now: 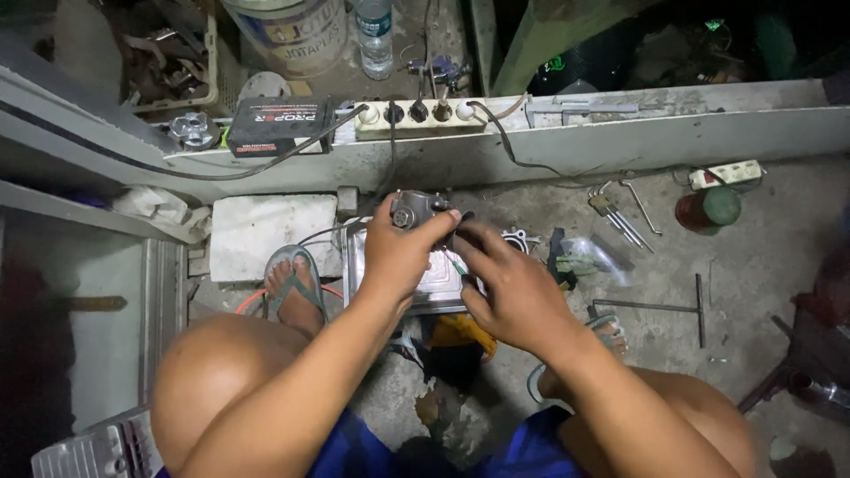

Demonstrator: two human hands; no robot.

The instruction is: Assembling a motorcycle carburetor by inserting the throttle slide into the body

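Note:
My left hand (398, 252) grips a small dark metal engine part (414, 209) with a round opening, held above a shallow metal tray (354, 265) on the floor. My right hand (509, 283) is closed beside it, fingers touching the part's right side and pinching a thin green-handled tool (458, 265). What the fingertips grip is partly hidden. Both knees frame the bottom of the view, and my left foot in a sandal (292, 283) rests beside the tray.
A white power strip (421, 115) and black battery (279, 124) lie on the concrete ledge. A T-handle wrench (664, 307), hex keys (620, 217), a red-and-green can (708, 210) and a gasket (518, 237) lie on the floor at right. A white block (266, 235) sits at left.

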